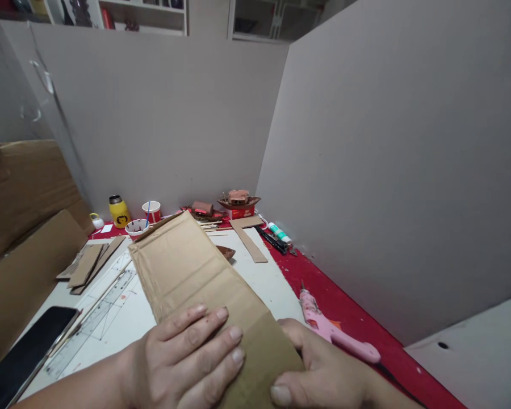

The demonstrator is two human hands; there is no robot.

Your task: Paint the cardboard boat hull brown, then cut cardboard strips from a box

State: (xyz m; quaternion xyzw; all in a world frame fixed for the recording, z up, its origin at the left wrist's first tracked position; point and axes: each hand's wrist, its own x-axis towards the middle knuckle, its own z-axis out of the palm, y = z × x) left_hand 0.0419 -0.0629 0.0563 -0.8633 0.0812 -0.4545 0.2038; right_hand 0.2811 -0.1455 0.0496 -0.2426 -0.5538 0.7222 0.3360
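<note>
A long piece of brown cardboard (196, 261), creased across its surface, slants up from the bottom of the view over the white work surface. My left hand (191, 355) lies flat on its face, fingers stretched out and close together. Along the right edge, my right hand (319, 366) grips the cardboard between thumb and fingers; the part beneath is hidden. Behind the cardboard, the tip of a small wooden boat hull (226, 253) peeks out. To the right of my right hand rests a pink glue gun (334, 332) on red cloth.
At left are a phone (32, 346), a clear ruler (97, 324), cardboard strips (89, 267) and large cardboard sheets (25, 250). A yellow bottle (118, 213), a paper cup (152, 211) and model boats (239, 199) line the back. A grey partition (392, 170) rises at right.
</note>
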